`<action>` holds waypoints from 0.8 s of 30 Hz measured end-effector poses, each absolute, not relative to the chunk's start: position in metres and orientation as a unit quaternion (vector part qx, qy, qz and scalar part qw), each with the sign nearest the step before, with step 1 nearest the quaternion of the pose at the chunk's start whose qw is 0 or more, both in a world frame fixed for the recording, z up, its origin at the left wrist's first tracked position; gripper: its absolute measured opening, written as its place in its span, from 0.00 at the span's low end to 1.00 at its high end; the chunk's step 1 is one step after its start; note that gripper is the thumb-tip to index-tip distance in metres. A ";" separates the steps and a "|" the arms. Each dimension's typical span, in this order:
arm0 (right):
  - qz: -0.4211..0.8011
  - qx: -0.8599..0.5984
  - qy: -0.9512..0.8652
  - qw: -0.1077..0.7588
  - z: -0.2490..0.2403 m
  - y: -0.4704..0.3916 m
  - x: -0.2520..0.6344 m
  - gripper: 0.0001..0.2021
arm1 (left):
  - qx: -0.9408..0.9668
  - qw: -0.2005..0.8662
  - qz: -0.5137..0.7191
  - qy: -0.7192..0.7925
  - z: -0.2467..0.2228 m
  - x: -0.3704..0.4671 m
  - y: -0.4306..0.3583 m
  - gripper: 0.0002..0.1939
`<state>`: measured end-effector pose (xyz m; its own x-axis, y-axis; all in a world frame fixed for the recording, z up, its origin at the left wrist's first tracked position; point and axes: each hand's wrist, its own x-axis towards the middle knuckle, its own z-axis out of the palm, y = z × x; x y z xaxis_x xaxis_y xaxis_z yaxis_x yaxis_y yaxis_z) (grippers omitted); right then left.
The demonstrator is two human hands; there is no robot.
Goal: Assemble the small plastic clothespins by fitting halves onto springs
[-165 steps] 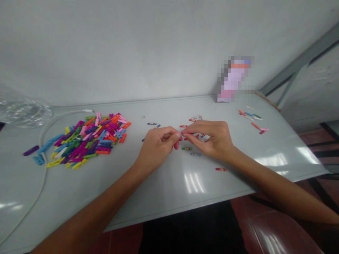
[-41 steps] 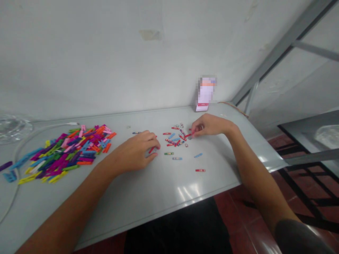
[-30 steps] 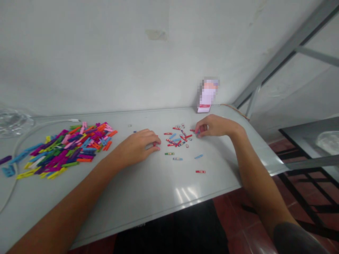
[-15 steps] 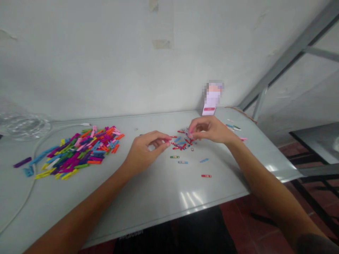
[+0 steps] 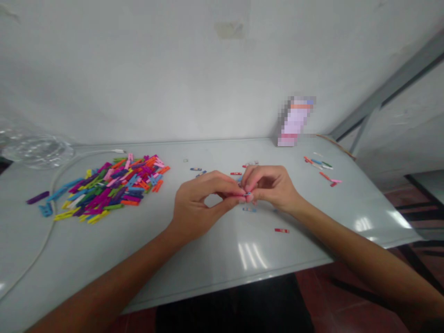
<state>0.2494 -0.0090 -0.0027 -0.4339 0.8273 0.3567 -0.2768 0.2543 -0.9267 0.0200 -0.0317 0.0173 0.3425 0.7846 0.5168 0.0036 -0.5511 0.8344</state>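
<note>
Blue and silvery, one tiny hard piece (image 5: 247, 194) is sitting where your fingertips are meeting, above the grey shiny table (image 5: 194, 273). Your left hand (image 5: 197, 203) is pinching at it with thumb and finger, and your right hand (image 5: 272, 187) is pinching it from the other side. Your fingers are covering most of it, so nobody can tell which hand is gripping harder.

You are squeezing something very small, so it could pop out if one finger is slipping. It might be springy, and then it could fly off or nip your skin. If it is dropping, it could get lost close by, because a flat light-blue plastic clip (image 5: 249, 210) and a short red plastic clip (image 5: 236, 174) are lying near your hands. Little silvery metal bits (image 5: 255, 163) are lying just past your right hand, and your knuckles could bump them. Another red plastic clip (image 5: 282, 230) is resting near your right wrist, where a low arm could brush it. Your own fingers are blocking your view, so a crooked piece could be hard to see.
</note>
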 end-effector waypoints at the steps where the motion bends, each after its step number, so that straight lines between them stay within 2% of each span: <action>1: 0.547 -0.222 -0.644 0.486 -0.001 -0.009 0.252 0.08 | 0.724 0.380 0.503 0.280 0.018 0.020 -0.032 0.03; 11: 0.255 -0.195 -0.800 0.507 0.019 -0.009 0.259 0.05 | 0.763 0.250 0.541 0.248 0.018 0.019 -0.026 0.08; 24: 0.230 -0.221 -0.809 0.494 0.021 -0.019 0.253 0.08 | 0.772 0.200 0.548 0.251 0.023 0.022 -0.032 0.08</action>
<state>0.2533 -0.0192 0.0212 -0.4141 0.5844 0.6978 0.1295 0.7967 -0.5904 0.0221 -0.0317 0.0233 0.2729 0.6060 0.7472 0.1681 -0.7947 0.5832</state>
